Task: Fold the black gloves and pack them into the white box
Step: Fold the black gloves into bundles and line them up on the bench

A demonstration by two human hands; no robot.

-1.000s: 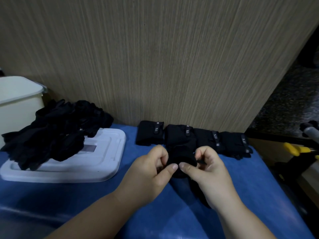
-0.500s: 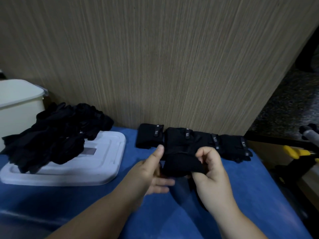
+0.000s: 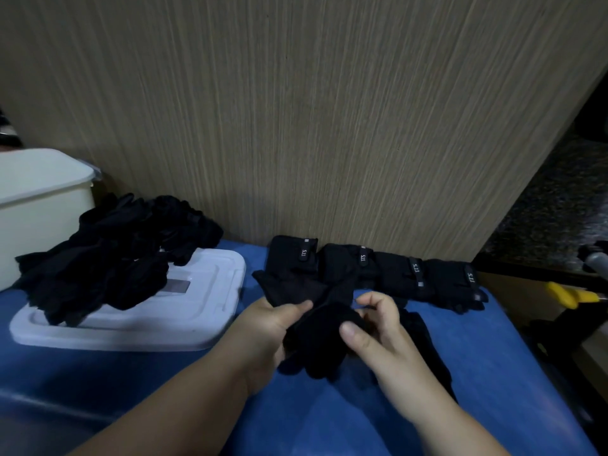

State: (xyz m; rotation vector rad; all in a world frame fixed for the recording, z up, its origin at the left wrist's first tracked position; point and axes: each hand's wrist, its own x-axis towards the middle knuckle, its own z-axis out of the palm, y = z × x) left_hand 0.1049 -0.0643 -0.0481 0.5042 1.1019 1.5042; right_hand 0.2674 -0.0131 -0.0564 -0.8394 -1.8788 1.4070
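A black glove (image 3: 316,337) is held just above the blue table (image 3: 493,373) between both hands. My left hand (image 3: 266,337) grips its left side, thumb on top. My right hand (image 3: 378,330) pinches its right side with thumb and curled fingers. Another black glove (image 3: 424,343) lies on the table under my right wrist. Behind the hands, a row of folded black gloves (image 3: 391,274) with small white labels lines the wooden wall. A heap of loose black gloves (image 3: 108,258) sits on a white lid (image 3: 184,317). The white box (image 3: 39,205) stands at the far left.
A tall wooden panel (image 3: 329,110) closes off the back of the table. To the right, beyond the table edge, are a yellow-handled tool (image 3: 572,296) and dark floor. The table's right edge runs diagonally near the folded gloves.
My left hand has gone from open beside the glove to gripping it. The glove has spread wider and lower between both hands, part of it flaring out to the left.
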